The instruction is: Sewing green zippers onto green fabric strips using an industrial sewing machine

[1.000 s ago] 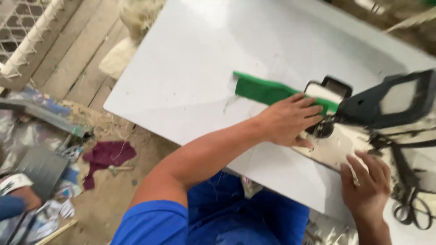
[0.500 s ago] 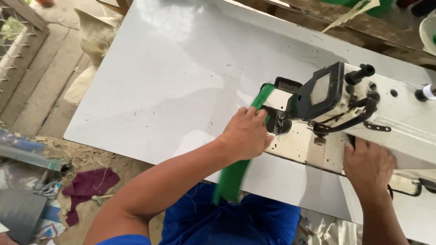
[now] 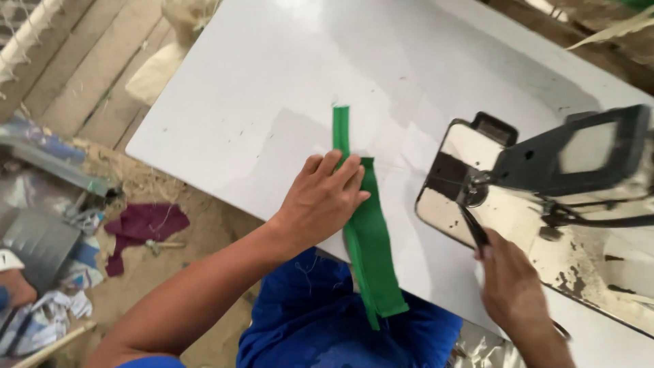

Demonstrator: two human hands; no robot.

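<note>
Left hand (image 3: pixel 320 197) spread flat on green strip (image 3: pixel 371 238) overhanging table (image 3: pixel 225 109) edge; right hand (image 3: pixel 511 286) pinching scissors (image 3: pixel 473 228).

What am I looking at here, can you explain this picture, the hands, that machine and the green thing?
The picture comes from a camera worn on a person's head, looking down at their own two hands at a white table. The left hand lies flat on a strip of green fabric, which runs along the table and hangs off its near edge. The right hand holds a dark slim tool, too blurred to name, beside a sewing machine. On the ground to the left lie fabric scraps, one dark purple piece among them.
</note>
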